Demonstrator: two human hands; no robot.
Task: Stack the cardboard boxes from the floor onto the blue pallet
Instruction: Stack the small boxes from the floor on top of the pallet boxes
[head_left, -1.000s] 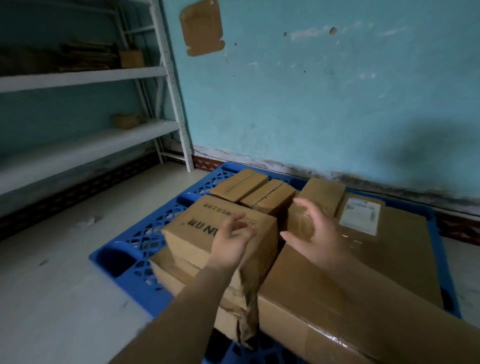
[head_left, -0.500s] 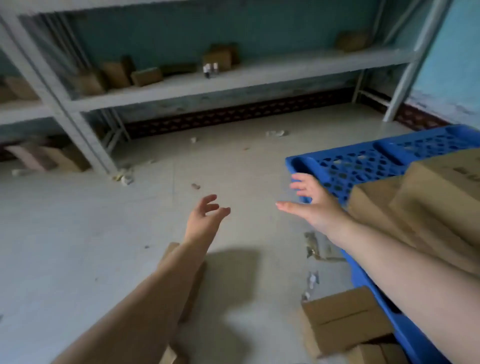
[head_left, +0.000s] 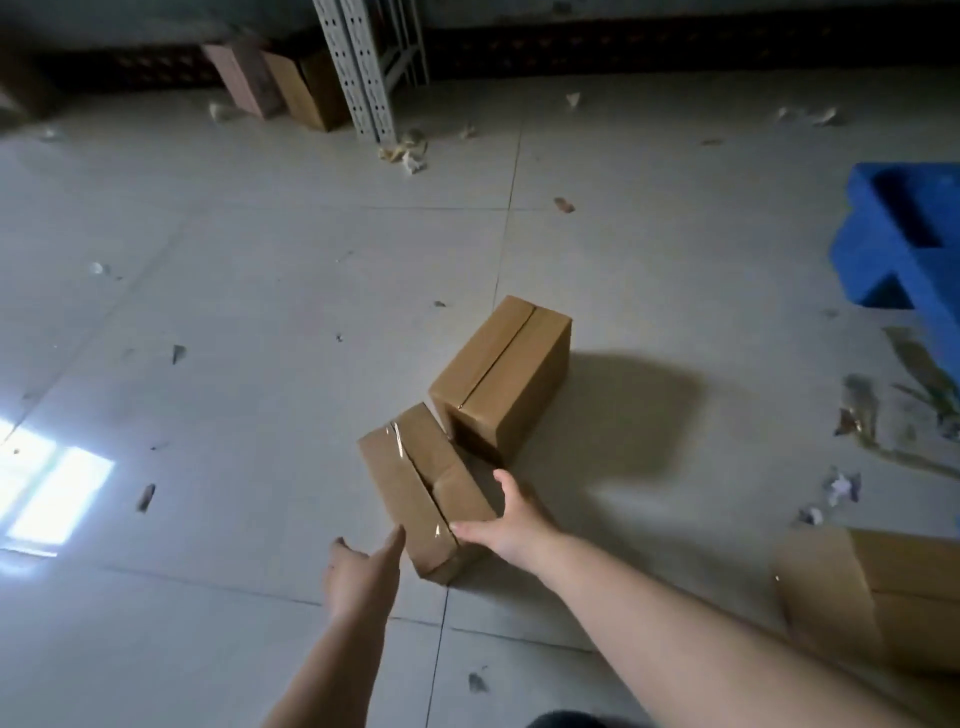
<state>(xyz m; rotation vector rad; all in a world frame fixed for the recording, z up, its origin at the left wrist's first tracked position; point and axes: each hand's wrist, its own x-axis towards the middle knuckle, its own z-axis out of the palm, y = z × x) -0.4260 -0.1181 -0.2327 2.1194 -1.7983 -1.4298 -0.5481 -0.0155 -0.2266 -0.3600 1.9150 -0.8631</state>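
Where the tiled floor meets its right edge, a corner of the blue pallet is seen, well apart from two taped cardboard boxes at the floor's middle. The farther box is touched at one corner by the nearer box. The nearer box is touched on its right side by the right hand, its grip spread wide; the left hand is held open just beside its near end, nothing being held.

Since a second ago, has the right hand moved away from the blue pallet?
Yes. The right hand left the pallet and now touches a box on the floor, well left of it.
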